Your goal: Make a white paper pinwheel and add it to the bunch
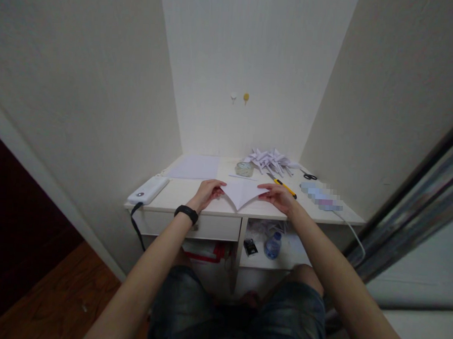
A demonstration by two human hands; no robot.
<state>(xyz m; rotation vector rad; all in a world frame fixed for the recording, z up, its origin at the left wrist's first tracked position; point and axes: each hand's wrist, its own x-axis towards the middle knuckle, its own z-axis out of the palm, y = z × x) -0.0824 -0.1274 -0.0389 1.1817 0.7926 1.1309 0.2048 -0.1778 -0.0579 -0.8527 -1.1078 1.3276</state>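
A creased sheet of white paper [241, 194] is held up just above the front of the desk, one corner pointing toward me. My left hand [209, 193], with a black band on its wrist, pinches the paper's left corner between thumb and fingers. On the opposite corner, my right hand [277, 196] grips it the same way. Just behind the paper lie a thin white strip [243, 178] and a roll of tape or cord [244, 169]. A yellow utility knife [282, 186] rests by my right hand.
Folded paper pinwheels [271, 160] are heaped at the back right, near black-handled scissors [309, 176]. Flat white paper [194, 166] lies back left. A white power bank-like box [148, 190] stands at the left edge. Below the desktop, a shelf holds a plastic bottle [273, 246].
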